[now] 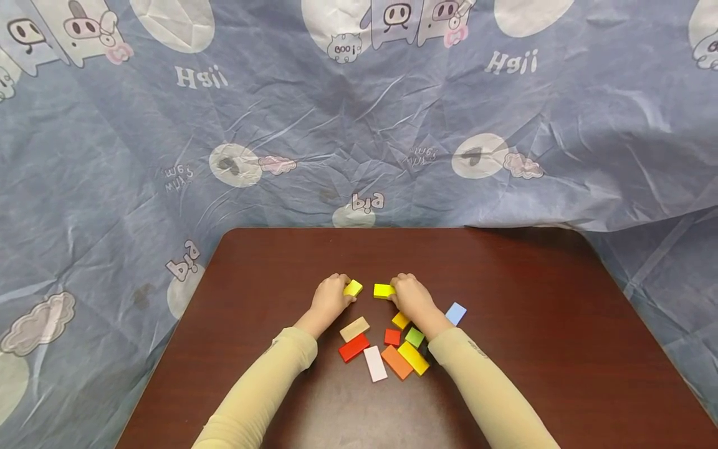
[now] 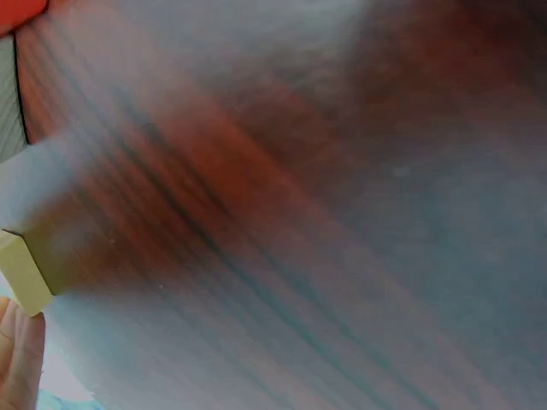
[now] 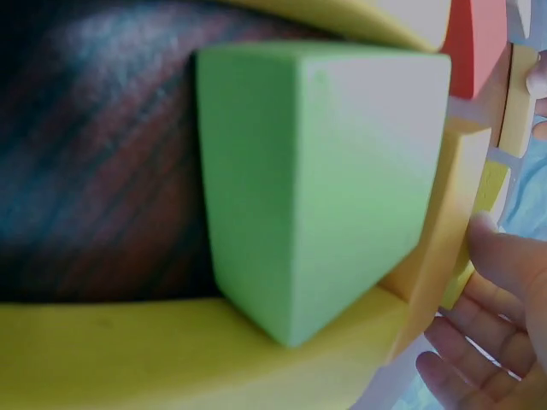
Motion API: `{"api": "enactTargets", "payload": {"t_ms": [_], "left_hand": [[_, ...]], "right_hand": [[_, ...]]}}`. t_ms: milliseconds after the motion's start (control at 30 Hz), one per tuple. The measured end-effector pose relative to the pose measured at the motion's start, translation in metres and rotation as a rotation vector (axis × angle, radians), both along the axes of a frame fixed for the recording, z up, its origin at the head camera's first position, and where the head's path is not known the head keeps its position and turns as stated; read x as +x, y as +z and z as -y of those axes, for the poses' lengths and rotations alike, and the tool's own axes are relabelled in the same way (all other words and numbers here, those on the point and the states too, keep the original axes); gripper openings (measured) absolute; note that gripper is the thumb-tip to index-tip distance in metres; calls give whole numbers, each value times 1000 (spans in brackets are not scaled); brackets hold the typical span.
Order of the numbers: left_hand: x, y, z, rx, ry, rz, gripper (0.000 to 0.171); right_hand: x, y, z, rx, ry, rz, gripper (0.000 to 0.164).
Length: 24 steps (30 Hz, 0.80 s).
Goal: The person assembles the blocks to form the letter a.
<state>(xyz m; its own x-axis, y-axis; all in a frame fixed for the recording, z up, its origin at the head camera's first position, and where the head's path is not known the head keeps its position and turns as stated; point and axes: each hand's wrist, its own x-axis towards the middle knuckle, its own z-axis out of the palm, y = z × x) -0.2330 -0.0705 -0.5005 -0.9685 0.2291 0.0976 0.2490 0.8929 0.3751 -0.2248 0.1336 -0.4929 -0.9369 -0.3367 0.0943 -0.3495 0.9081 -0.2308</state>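
My left hand (image 1: 330, 299) pinches a bright yellow block (image 1: 354, 287) at the middle of the table. In the left wrist view, fingertips (image 2: 23, 350) press against a pale yellow block (image 2: 26, 275) at the left edge. Across a small gap, my right hand (image 1: 414, 298) grips a second yellow block (image 1: 384, 291) by its right end. The right wrist view shows that hand's thumb and fingers around the yellow block (image 3: 491, 186), partly covered by an orange-yellow block. A green block (image 3: 359, 171) fills the middle of that view, close to the camera.
Nearer the body lie a wooden block (image 1: 355, 329), red blocks (image 1: 354, 348), a pinkish-white block (image 1: 375, 364), an orange block (image 1: 397, 362) and a longer yellow block (image 1: 413, 358). A light blue block (image 1: 456, 313) lies right of my right wrist. Patterned cloth (image 1: 348, 125) hangs behind the brown table (image 1: 269, 255).
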Motion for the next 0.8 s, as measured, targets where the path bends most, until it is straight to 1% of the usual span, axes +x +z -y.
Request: {"api": "enactTargets", "payload": {"t_ms": [133, 267, 333, 467, 633, 800], "left_hand": [[-8, -2, -2, -9, -56, -18, 37], [-15, -1, -4, -38, -125, -7, 36], [-18, -1, -5, -64, -144, -2, 36], [-21, -2, -6, -89, -147, 0, 38], [-23, 0, -10, -85, -149, -13, 37], [-27, 0, -15, -67, -131, -1, 38]], "right_hand": [[-4, 0, 0, 6, -54, 44, 20], [-6, 1, 0, -40, -107, 66, 22], [-7, 2, 0, -64, -131, 70, 23], [-10, 1, 0, -75, -149, 79, 24], [-17, 1, -3, -67, -147, 85, 22], [-22, 2, -5, -63, -145, 89, 23]]}}
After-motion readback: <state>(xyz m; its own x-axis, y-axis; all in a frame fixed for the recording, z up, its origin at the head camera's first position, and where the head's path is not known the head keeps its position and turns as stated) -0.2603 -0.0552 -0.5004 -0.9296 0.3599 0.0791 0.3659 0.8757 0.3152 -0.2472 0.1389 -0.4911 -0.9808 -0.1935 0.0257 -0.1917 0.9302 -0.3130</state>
